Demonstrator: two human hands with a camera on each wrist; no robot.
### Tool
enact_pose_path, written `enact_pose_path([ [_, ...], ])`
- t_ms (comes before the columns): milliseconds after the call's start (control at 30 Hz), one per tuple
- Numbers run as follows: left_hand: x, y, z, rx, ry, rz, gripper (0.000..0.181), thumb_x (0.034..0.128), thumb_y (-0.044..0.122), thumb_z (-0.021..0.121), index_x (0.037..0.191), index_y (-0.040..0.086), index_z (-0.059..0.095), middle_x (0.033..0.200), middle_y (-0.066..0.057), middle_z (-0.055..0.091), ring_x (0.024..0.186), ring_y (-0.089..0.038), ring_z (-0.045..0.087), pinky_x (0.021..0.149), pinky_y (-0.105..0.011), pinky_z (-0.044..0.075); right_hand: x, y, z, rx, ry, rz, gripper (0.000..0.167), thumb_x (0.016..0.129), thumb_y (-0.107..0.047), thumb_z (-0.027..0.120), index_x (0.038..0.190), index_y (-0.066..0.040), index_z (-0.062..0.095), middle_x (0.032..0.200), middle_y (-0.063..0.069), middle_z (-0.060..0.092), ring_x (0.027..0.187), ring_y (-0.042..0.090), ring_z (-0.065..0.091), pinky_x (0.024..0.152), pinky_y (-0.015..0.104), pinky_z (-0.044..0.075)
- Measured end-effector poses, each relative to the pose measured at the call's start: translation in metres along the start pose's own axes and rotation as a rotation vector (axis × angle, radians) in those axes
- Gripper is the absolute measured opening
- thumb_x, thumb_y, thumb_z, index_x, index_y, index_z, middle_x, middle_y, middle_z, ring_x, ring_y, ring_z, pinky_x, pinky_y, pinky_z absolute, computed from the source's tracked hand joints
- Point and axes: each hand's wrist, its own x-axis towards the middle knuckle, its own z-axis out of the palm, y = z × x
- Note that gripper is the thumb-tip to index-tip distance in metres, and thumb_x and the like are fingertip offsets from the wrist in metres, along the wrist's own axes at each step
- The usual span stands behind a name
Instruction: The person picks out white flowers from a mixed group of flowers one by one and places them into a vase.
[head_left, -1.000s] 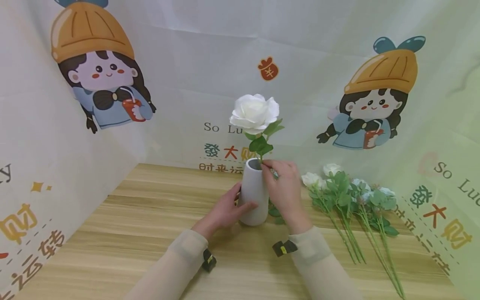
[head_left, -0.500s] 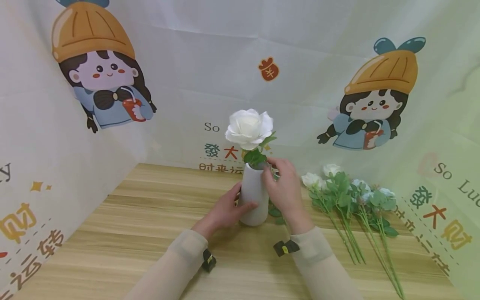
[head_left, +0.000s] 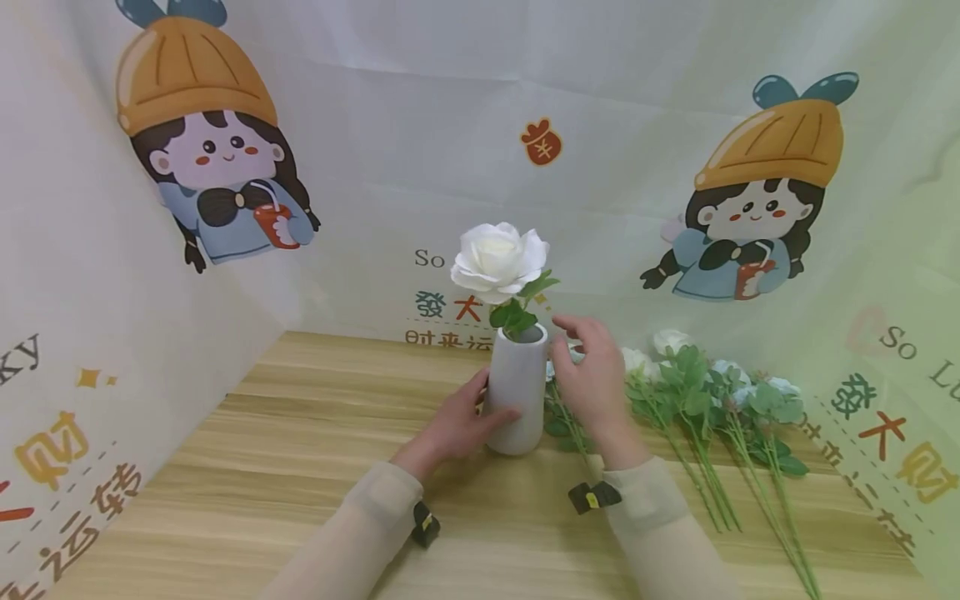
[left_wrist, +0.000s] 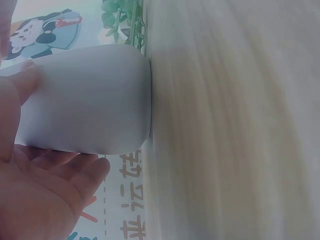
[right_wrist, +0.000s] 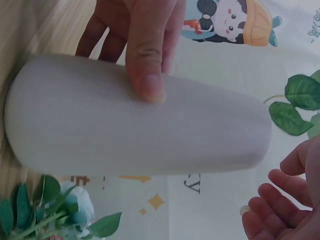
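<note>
A white vase (head_left: 516,400) stands upright on the wooden table, with one white rose (head_left: 498,260) in it, its stem inside and its green leaves (right_wrist: 290,118) just over the rim. My left hand (head_left: 461,423) grips the vase from the left, thumb across its front, fingers behind, as the left wrist view also shows with the hand (left_wrist: 45,190). Beside the rim, to the right, my right hand (head_left: 595,379) holds nothing; its fingers are loosely bent and apart from vase and rose, the same hand (right_wrist: 285,200) in the right wrist view.
Several white and pale blue flowers with long green stems (head_left: 705,450) lie on the right of the table (head_left: 315,417). Another pale blue flower (right_wrist: 77,205) lies close to the vase on its right. A printed cloth (head_left: 360,167) hangs behind and at both sides.
The rose has come down into the vase. My right hand has let go of its stem and moved slightly right. My left hand has stayed on the vase. The whole view has shifted a little.
</note>
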Motion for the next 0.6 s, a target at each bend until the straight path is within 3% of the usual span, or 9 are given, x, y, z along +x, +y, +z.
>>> enact_pose_path([
  [233, 0.000, 0.001, 0.001, -0.028, 0.003, -0.045, 0.078, 0.1046, 0.044, 0.075, 0.169, 0.018, 0.039, 0.168, -0.018, 0.052, 0.154, -0.045, 0.052, 0.124, -0.063, 0.048, -0.001, 0.019, -0.015, -0.082, -0.069, 0.046, 0.034, 0.105, -0.010, 0.059, 0.134, 0.001, 0.073, 0.139, 0.022, 0.069, 0.126, 0.040, 0.063, 0.107, 0.057, 0.058],
  [467, -0.002, 0.002, 0.000, -0.018, -0.007, -0.045, 0.079, 0.1047, 0.044, 0.075, 0.169, 0.017, 0.039, 0.169, -0.018, 0.050, 0.155, -0.044, 0.051, 0.125, -0.062, 0.047, -0.005, 0.053, -0.031, -0.212, -0.121, 0.052, 0.036, 0.107, -0.013, 0.057, 0.135, 0.002, 0.072, 0.141, 0.025, 0.068, 0.129, 0.045, 0.064, 0.109, 0.064, 0.054],
  [600, -0.002, 0.003, -0.001, -0.015, -0.007, -0.037, 0.078, 0.1049, 0.044, 0.075, 0.169, 0.016, 0.039, 0.169, -0.018, 0.051, 0.155, -0.044, 0.051, 0.126, -0.061, 0.047, -0.005, 0.071, -0.043, -0.301, -0.210, 0.116, 0.041, 0.111, -0.019, 0.052, 0.142, 0.002, 0.068, 0.149, 0.027, 0.063, 0.136, 0.048, 0.061, 0.111, 0.066, 0.053],
])
